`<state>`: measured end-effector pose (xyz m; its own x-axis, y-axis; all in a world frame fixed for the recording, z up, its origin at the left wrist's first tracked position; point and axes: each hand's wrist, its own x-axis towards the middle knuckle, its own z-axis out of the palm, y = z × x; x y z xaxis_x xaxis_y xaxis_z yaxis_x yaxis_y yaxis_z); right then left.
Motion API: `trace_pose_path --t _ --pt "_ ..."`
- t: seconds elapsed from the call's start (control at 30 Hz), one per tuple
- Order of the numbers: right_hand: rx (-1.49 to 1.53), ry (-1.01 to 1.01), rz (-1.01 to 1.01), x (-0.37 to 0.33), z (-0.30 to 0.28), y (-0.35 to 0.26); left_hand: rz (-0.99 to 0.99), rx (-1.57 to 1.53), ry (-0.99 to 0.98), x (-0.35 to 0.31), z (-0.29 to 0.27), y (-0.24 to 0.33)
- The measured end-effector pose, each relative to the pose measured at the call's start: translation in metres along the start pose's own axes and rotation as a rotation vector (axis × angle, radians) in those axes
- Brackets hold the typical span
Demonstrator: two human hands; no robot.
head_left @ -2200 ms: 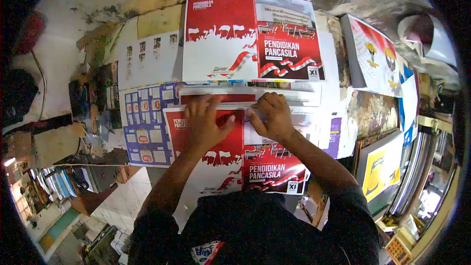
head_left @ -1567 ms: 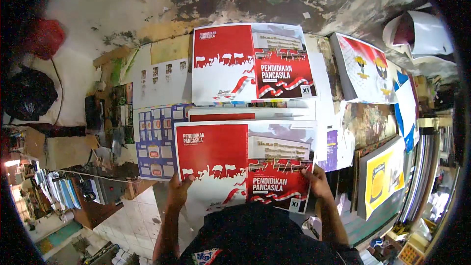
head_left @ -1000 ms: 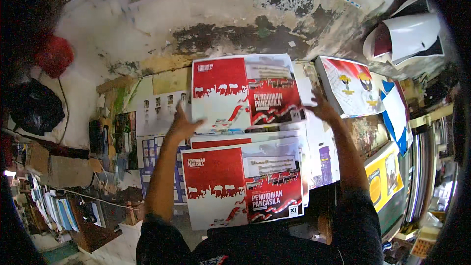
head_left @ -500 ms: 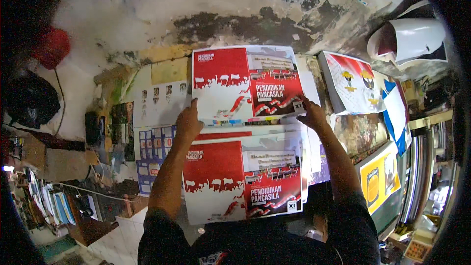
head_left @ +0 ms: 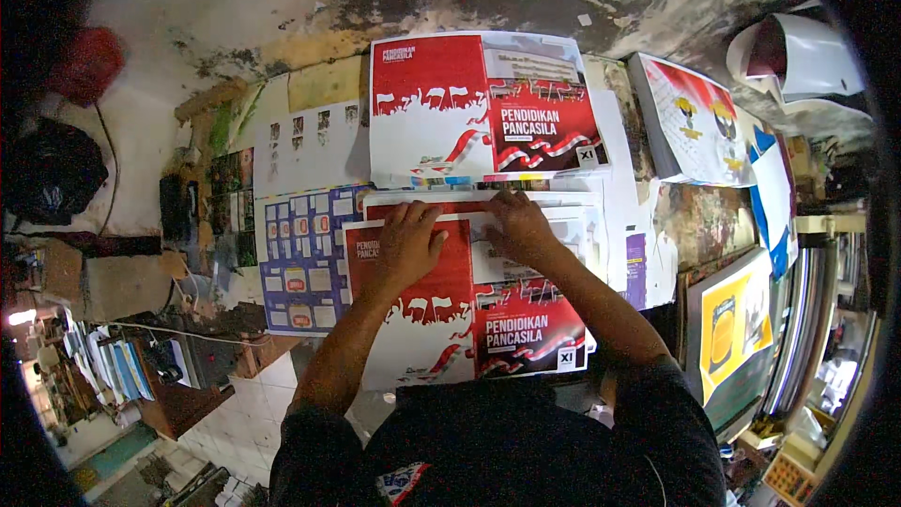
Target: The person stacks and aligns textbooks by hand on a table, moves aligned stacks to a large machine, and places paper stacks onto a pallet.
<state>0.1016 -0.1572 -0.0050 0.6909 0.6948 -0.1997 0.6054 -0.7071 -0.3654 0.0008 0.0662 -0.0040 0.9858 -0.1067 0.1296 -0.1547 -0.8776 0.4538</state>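
Two groups of printed cover sheets, red and white with a flag design, lie one behind the other. My left hand [head_left: 410,242] rests palm down over the far edge of the near cover sheet [head_left: 427,329], its thumb apart from bent fingers. Just right of it, my right hand [head_left: 518,228] reaches over the same edge, fingers apart and partly bent. Both hands touch the near sheets; neither visibly grips one. More sheet edges [head_left: 572,199] show beyond my fingers. The far cover sheet [head_left: 427,145] lies flat beyond both hands, untouched.
Purple printed sheets [head_left: 300,268] lie left of the near stack. At right stand a thick stack of red-and-white prints [head_left: 690,127], a blue-and-white piece [head_left: 771,202] and a yellow print [head_left: 727,333]. A stained wall [head_left: 235,9] rises behind.
Both hands have left the sides of the far cover sheet. They have come nearer and closer together, onto the far edge of the near stack. The view has shifted slightly.
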Motion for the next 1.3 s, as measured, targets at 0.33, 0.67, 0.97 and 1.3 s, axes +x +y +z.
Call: trace_pose_path --t 0.33,0.67,0.97,1.3 --pt "0.012 0.01 0.028 0.014 -0.009 -0.003 -0.076 -0.11 -0.09 0.021 0.007 -0.017" --pt "0.177 0.022 -0.156 0.016 -0.008 0.003 -0.161 -0.083 -0.072 0.009 0.018 -0.001" --pt "0.098 0.239 -0.175 -0.004 0.011 -0.007 -0.094 0.036 0.278 -0.002 0.034 0.013" --pt "0.207 0.352 -0.226 -0.001 0.013 -0.005 -0.114 0.007 0.228 -0.004 0.034 0.014"
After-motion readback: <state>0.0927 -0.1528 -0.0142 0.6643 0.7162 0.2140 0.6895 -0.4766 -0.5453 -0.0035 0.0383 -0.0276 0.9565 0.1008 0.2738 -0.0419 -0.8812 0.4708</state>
